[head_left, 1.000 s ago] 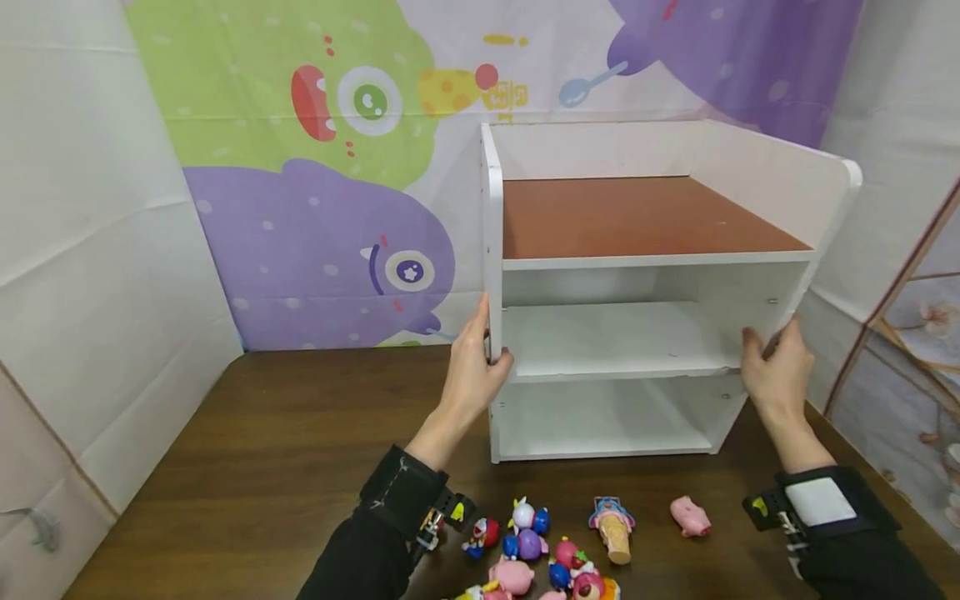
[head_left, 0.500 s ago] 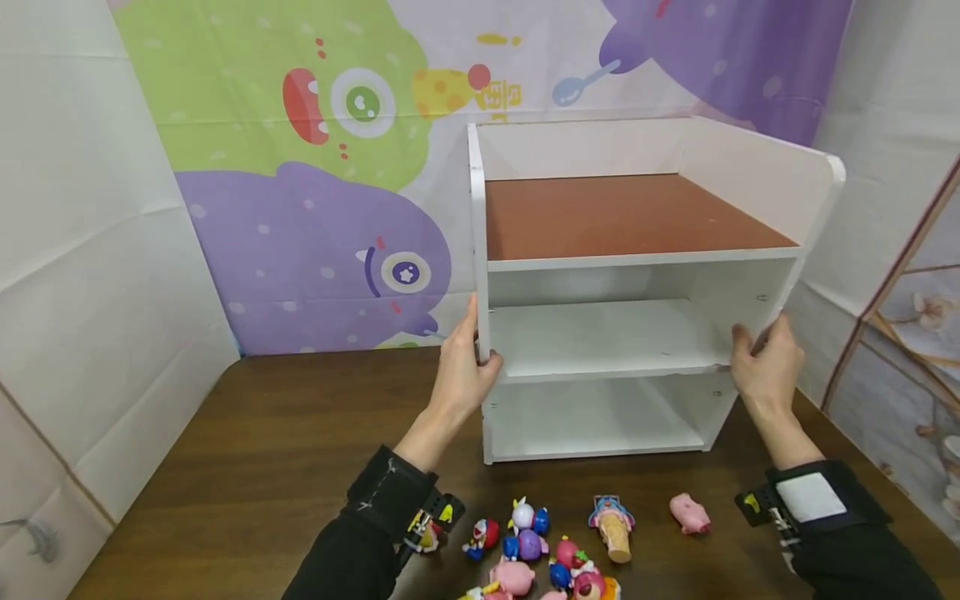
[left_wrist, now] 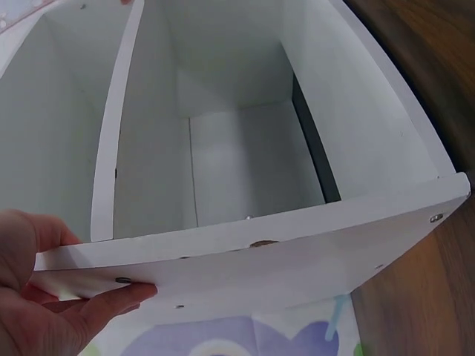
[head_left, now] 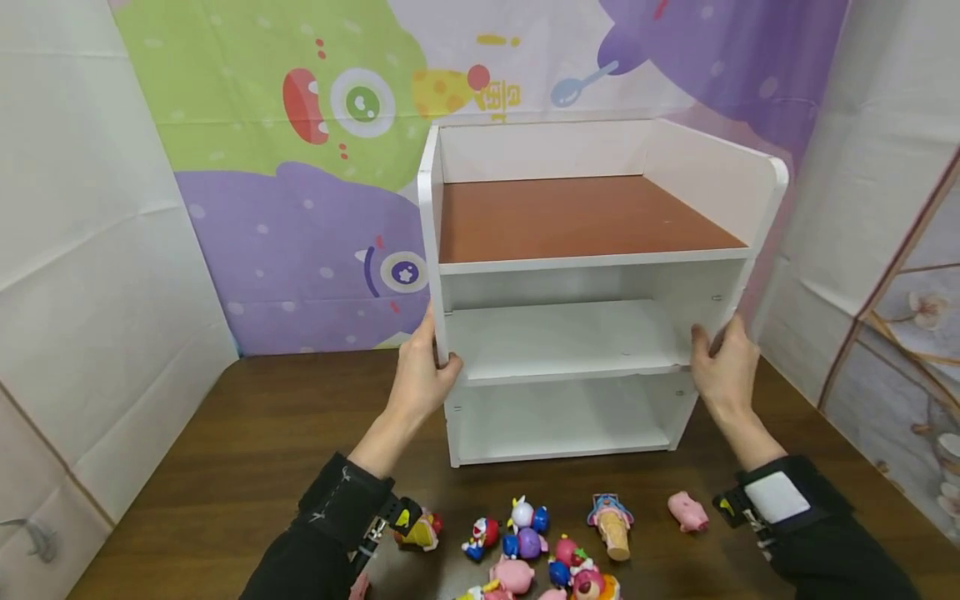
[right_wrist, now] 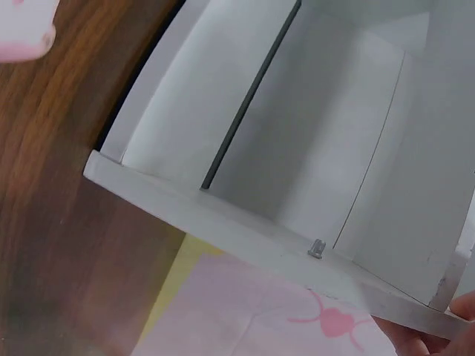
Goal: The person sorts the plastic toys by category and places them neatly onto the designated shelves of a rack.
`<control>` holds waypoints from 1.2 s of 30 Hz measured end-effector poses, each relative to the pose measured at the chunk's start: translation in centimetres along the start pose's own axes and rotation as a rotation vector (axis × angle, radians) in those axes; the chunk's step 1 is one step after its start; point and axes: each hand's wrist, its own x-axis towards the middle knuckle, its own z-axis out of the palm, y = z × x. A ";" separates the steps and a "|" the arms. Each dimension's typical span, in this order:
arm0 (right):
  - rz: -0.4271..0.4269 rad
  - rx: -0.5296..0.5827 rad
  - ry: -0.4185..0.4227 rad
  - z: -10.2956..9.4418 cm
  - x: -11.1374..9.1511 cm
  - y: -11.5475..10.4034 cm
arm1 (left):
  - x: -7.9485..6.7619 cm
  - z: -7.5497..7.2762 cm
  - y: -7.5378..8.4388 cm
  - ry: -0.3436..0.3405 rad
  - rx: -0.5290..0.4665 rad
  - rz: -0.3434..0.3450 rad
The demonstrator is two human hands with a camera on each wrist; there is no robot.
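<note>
A small white shelf unit [head_left: 562, 333] with a brown top board [head_left: 585, 218] stands upright at the back of the table. My left hand [head_left: 417, 375] grips the front edge of its left side panel, thumb inside and fingers along the outer face, as the left wrist view [left_wrist: 59, 297] also shows. On the opposite side panel, my right hand [head_left: 726, 371] holds the front edge at about the same height. Only a bit of the right hand's fingers shows in the right wrist view. Whether the unit's base touches the table cannot be told.
Several small toy figures lie on the brown table [head_left: 225, 483] in front of the unit, among them an ice-cream-cone figure [head_left: 615, 529], a pink pig [head_left: 687, 512] and a red-and-blue figure [head_left: 480, 537]. A cartoon-print cloth [head_left: 315, 250] hangs behind.
Both hands have moved the shelf unit to the left across the back of the table, keeping hold of its sides. The toy figures stay in place; a yellow one beside the left wrist is now uncovered.
</note>
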 end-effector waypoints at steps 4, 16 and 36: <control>-0.022 0.012 -0.012 0.8 -0.4 -0.5 | -0.3 -1.2 -0.5 -0.010 0.016 -0.015; -0.091 0.044 -0.085 2.8 -1.7 -2.6 | -1.0 -4.4 -2.3 -0.015 0.055 -0.002; -0.093 0.049 -0.131 2.3 -1.7 -2.8 | -1.1 -4.6 -3.1 -0.042 0.072 0.038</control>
